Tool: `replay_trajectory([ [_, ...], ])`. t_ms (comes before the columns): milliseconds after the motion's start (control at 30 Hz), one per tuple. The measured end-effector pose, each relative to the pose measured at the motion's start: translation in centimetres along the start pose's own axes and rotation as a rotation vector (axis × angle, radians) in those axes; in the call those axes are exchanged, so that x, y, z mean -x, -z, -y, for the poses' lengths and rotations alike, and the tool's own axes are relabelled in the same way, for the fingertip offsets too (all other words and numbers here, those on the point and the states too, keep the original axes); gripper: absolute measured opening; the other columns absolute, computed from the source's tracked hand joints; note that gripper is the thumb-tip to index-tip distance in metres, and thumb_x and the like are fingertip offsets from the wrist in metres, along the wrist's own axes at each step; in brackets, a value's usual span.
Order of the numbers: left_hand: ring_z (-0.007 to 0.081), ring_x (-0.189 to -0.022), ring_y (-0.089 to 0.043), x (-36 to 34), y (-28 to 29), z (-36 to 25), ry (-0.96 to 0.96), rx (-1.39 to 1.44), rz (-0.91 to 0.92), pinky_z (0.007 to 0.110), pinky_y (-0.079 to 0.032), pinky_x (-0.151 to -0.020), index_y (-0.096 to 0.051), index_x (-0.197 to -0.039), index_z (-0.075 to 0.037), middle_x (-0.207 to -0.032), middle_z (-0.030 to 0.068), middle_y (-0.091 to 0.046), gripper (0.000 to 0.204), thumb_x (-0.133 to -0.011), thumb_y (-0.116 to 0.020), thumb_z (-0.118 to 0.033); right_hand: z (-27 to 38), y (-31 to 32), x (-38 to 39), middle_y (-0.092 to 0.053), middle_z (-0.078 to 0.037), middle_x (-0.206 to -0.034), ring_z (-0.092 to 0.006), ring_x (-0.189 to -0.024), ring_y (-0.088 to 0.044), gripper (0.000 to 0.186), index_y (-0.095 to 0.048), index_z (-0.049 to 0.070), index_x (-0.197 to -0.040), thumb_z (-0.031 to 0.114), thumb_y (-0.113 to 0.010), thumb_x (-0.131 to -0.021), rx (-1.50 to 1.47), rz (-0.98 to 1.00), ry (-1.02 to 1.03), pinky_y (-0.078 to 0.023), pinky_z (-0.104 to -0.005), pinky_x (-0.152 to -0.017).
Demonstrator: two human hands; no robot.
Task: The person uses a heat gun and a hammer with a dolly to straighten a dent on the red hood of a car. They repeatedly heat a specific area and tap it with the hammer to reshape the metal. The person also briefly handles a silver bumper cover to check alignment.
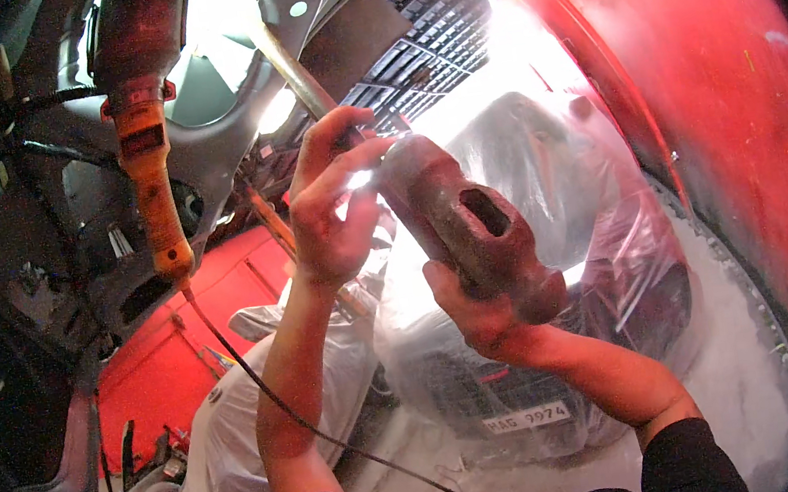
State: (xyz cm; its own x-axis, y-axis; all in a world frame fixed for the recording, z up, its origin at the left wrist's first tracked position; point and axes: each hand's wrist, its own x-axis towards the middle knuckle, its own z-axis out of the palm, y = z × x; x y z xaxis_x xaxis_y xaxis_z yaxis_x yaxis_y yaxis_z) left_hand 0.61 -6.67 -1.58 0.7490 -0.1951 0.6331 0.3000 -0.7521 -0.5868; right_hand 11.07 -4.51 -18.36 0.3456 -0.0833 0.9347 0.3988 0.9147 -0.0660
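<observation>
In the middle, a heavy, dark rusty sledgehammer head (446, 190) is raised at a slant, an oval hole in its side facing me. Curled around its upper end are the fingers of my left hand (334, 199), with the thumb apart below and bright light showing through the gap. My right hand (487, 318) grips the lower end from underneath, its thumb along the side. A pale wooden stick (299, 76) runs from the upper left down to my left index finger, in line with the head. Whether stick and head are joined I cannot tell.
An orange-handled corded device (151, 187), resembling a work lamp, hangs at upper left; its cord (286, 407) crosses below my left forearm. Dark vehicle bodywork (10, 323) fills the left. A plastic-wrapped car (544, 188) stands ahead, beside a red panel (721, 107) at right.
</observation>
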Motion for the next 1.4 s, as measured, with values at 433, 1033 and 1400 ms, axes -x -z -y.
replay_trajectory([
  [433, 0.0184, -0.073, -0.065, 0.5, -2.4, -1.7, 0.636, 0.998, -0.432, 0.033, -0.057, -0.056, -0.028, -0.145, -0.005, -0.103, 0.0137, -0.062, 0.056, -0.094, -0.05, -0.005, 0.0, -1.1, 3.8, -0.048, -0.001, -0.069, -0.0129, -0.063, -0.048, 0.028, -0.05, 0.004, -0.096, 0.02, -0.07, -0.083, -0.043, 0.04, -0.069, -0.043, -0.0261, -0.056],
  [1033, 0.0167, -0.066, -0.058, 4.5, -2.9, -5.6, 0.825, 0.884, -0.349, 0.029, -0.052, -0.06, -0.033, -0.14, -0.007, -0.085, 0.0097, -0.055, 0.045, -0.099, -0.049, -0.017, 0.1, 3.6, 6.4, -0.064, -0.012, -0.089, -0.0226, -0.068, -0.064, 0.031, -0.057, 0.0, -0.11, 0.009, -0.069, -0.082, -0.606, 0.225, -0.222, -0.052, -0.0332, -0.063],
  [1400, 0.0159, -0.082, -0.063, 4.2, -2.7, -5.2, 0.847, 0.901, -0.415, 0.029, -0.054, -0.069, -0.04, -0.135, -0.005, -0.099, 0.0103, -0.062, 0.041, -0.097, -0.053, -0.011, 0.2, 3.0, 4.3, -0.06, -0.003, -0.077, -0.0067, -0.07, -0.056, 0.027, -0.056, 0.001, -0.112, 0.01, -0.064, -0.088, -0.817, 0.301, -0.411, -0.048, -0.0269, -0.06],
])
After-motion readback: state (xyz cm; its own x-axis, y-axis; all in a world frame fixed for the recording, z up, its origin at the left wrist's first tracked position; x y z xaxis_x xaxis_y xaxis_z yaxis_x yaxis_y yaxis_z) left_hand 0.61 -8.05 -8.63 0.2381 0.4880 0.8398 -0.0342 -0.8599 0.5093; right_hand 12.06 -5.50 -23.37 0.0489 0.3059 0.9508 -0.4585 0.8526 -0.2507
